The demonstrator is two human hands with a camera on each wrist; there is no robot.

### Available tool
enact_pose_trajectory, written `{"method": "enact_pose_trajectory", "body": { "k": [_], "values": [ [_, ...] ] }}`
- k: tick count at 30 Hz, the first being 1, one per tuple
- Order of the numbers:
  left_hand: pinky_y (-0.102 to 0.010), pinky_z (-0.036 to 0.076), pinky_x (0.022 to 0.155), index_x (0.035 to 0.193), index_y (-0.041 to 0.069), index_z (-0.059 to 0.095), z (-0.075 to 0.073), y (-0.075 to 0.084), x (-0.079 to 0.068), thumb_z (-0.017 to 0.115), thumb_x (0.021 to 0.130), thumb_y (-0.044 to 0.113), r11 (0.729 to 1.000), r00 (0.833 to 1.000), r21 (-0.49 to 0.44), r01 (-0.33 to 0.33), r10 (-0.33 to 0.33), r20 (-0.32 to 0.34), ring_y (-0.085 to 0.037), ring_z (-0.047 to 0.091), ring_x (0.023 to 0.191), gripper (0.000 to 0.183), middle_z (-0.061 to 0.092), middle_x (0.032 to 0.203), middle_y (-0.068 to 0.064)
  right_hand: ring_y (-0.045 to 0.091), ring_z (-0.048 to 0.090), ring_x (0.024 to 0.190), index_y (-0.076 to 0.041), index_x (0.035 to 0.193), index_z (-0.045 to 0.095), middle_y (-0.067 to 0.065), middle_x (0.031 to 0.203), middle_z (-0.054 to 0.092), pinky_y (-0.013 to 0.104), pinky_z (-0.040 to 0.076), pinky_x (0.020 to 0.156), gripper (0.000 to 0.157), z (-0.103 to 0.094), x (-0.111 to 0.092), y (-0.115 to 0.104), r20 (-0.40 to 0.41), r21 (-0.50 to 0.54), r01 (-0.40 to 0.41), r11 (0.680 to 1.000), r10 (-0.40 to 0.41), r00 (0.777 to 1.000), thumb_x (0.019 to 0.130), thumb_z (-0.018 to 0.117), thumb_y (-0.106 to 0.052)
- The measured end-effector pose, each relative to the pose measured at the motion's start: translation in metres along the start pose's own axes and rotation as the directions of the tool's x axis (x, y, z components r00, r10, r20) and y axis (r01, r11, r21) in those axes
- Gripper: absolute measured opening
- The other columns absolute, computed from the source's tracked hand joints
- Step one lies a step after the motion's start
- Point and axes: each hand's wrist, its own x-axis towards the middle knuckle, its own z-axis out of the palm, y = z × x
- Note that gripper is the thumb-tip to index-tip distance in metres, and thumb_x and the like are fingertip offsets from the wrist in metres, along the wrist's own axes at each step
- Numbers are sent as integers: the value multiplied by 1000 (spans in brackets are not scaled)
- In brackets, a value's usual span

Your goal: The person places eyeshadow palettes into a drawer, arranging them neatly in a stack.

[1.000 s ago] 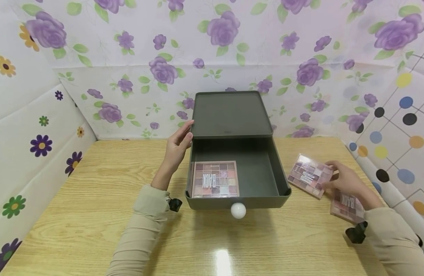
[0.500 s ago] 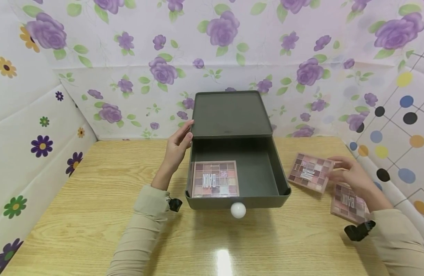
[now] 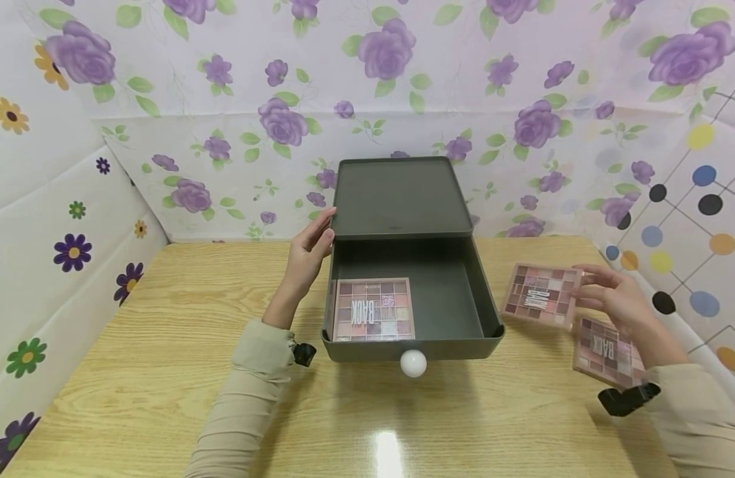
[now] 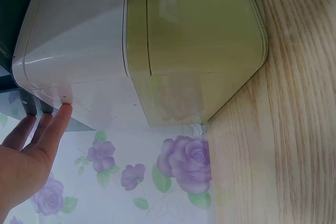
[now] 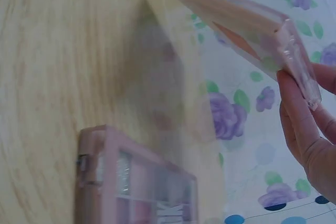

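A grey drawer (image 3: 451, 292) with a white round knob (image 3: 413, 364) stands pulled out from a storage box (image 3: 403, 198). In its left half lies a pink eyeshadow palette (image 3: 373, 309) lettered BACK. My left hand (image 3: 305, 255) rests its fingertips against the box's upper left side; in the left wrist view, the fingers (image 4: 55, 129) are nearly straight. My right hand (image 3: 618, 302) pinches a second eyeshadow palette (image 3: 539, 295) by its right edge. The right wrist view shows this palette (image 5: 247, 30) tilted and raised above the table. Another palette (image 3: 606, 352) lies below my right hand.
The box has white (image 4: 79, 40) and yellow-green (image 4: 205, 30) tiers under the grey one. It stands on a wood-grain table (image 3: 182, 318). Behind it is a floral sheet (image 3: 242, 133), with a dotted sheet (image 3: 702, 219) at the right.
My right hand has lifted the palette off the table and shifted slightly right, uncovering more of the palette beneath. My left hand, the box and the drawer stay as they were.
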Motion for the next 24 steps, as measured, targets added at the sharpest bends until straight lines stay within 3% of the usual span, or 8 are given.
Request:
{"method": "enact_pose_trajectory", "body": {
  "k": [10, 17, 24],
  "values": [
    [-23, 44, 79, 136, -2, 39, -2, 4, 1, 42, 93, 1, 999, 999, 6, 33, -33, -2, -25, 38, 124, 43, 36, 141, -17, 11, 63, 80, -14, 106, 64, 2, 92, 58, 23, 50, 68, 32, 10, -4, -26, -6, 153, 58, 987, -57, 998, 86, 53, 9],
    [-23, 44, 81, 136, 1, 40, -2, 5, 1, 42, 94, 2, 999, 999, 10, 49, -49, -4, -19, 39, 124, 42, 36, 142, -12, 15, 64, 80, -5, 107, 66, 5, 91, 62, 26, 51, 68, 39, 13, -5, -41, 26, 302, 138, 943, -153, 988, 86, 44, 19],
    [-22, 44, 79, 135, -3, 39, 0, 14, -1, 42, 94, 1, 999, 1000, 23, 27, -26, -7, -23, 39, 124, 42, 35, 142, -16, 14, 64, 81, -4, 107, 67, 5, 91, 66, 24, 51, 66, 38, 17, -11, -59, -49, 340, 175, 924, -168, 985, 86, 43, 18]
  ]
}}
